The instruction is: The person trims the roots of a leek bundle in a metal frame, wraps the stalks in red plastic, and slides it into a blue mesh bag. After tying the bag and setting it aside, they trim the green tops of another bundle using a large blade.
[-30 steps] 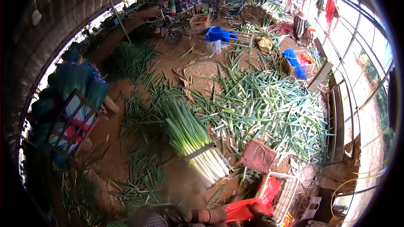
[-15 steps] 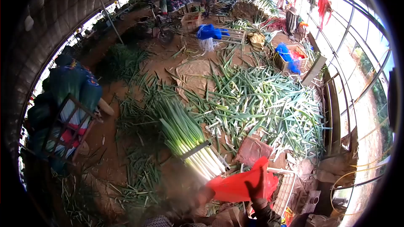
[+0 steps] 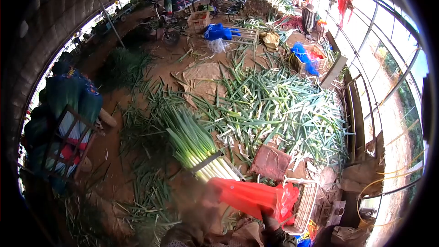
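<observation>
I hold a red plastic bag (image 3: 254, 196) stretched out in front of me, low in the view. My left hand (image 3: 203, 196), blurred, grips its left end. My right hand (image 3: 270, 223), in a dark glove, grips the bag's bunched right end from below. Just beyond the bag lies a long bundle of green onions (image 3: 190, 139), white ends towards me, held in a metal bracket (image 3: 206, 160). The bag covers the tips of the white ends.
A big pile of cut green leaves (image 3: 283, 110) spreads to the right. A brown mat (image 3: 270, 161) and a white wire basket (image 3: 307, 203) sit near my right hand. A wooden rack with wrapped bundles (image 3: 68, 142) stands at left. Crates with blue bags (image 3: 306, 57) stand farther back.
The red bag came up from the bottom edge, was lifted and spread, and now lies stretched sideways between both hands. The view has tilted slightly downward.
</observation>
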`<action>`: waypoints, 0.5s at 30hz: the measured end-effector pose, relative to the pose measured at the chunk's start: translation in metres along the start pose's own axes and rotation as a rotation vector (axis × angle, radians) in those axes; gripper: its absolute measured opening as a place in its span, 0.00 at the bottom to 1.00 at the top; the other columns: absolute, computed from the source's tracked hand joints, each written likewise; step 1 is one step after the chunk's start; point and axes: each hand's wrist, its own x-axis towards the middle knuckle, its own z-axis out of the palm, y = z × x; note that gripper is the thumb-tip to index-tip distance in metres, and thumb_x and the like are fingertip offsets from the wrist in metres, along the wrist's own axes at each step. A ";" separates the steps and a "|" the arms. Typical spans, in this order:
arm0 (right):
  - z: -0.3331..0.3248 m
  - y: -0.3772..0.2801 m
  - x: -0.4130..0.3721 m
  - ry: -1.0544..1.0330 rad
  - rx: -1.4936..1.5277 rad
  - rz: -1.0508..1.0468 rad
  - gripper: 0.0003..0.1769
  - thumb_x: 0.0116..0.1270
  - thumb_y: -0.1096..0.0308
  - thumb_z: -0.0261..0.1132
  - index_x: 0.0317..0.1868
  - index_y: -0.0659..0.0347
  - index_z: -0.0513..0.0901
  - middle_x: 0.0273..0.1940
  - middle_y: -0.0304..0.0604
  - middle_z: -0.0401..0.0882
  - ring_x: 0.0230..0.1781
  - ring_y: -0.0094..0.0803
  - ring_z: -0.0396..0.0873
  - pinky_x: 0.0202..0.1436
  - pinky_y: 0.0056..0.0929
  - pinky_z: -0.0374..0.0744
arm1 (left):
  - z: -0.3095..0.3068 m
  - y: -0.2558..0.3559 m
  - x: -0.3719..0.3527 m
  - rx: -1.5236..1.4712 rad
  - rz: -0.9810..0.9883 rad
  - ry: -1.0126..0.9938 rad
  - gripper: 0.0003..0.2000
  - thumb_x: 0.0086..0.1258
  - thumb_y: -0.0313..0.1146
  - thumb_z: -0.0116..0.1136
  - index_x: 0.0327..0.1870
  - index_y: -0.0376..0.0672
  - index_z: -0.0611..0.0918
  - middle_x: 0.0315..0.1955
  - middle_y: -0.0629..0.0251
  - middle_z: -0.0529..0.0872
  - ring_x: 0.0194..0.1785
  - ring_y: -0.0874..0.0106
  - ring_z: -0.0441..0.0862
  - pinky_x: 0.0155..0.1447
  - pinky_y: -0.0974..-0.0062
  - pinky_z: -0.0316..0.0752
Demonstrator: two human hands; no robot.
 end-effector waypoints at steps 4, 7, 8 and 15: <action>-0.033 0.038 0.025 0.123 -0.037 0.033 0.40 0.64 0.62 0.73 0.71 0.65 0.65 0.64 0.50 0.73 0.66 0.43 0.71 0.69 0.38 0.71 | 0.084 -0.008 -0.076 0.940 0.592 0.024 0.20 0.74 0.46 0.59 0.51 0.34 0.81 0.46 0.57 0.86 0.49 0.63 0.84 0.53 0.67 0.80; -0.058 0.049 0.043 0.202 -0.134 0.012 0.37 0.65 0.61 0.73 0.70 0.64 0.67 0.62 0.50 0.74 0.64 0.42 0.72 0.68 0.38 0.72 | 0.071 -0.024 -0.083 1.359 0.844 -0.024 0.20 0.73 0.44 0.60 0.55 0.35 0.80 0.47 0.53 0.87 0.49 0.61 0.85 0.53 0.65 0.79; -0.063 0.049 0.046 0.215 -0.186 0.003 0.36 0.65 0.61 0.72 0.69 0.64 0.68 0.62 0.50 0.75 0.64 0.42 0.72 0.68 0.38 0.72 | 0.057 -0.028 -0.079 1.402 0.867 -0.025 0.21 0.73 0.43 0.61 0.57 0.35 0.80 0.47 0.52 0.87 0.49 0.60 0.85 0.53 0.65 0.79; -0.054 0.067 0.052 -0.003 -0.512 -0.023 0.30 0.67 0.61 0.70 0.65 0.63 0.72 0.59 0.48 0.77 0.60 0.39 0.75 0.64 0.36 0.75 | 0.045 -0.001 -0.084 1.220 0.936 0.055 0.16 0.74 0.37 0.60 0.56 0.36 0.81 0.45 0.57 0.87 0.46 0.65 0.84 0.51 0.64 0.78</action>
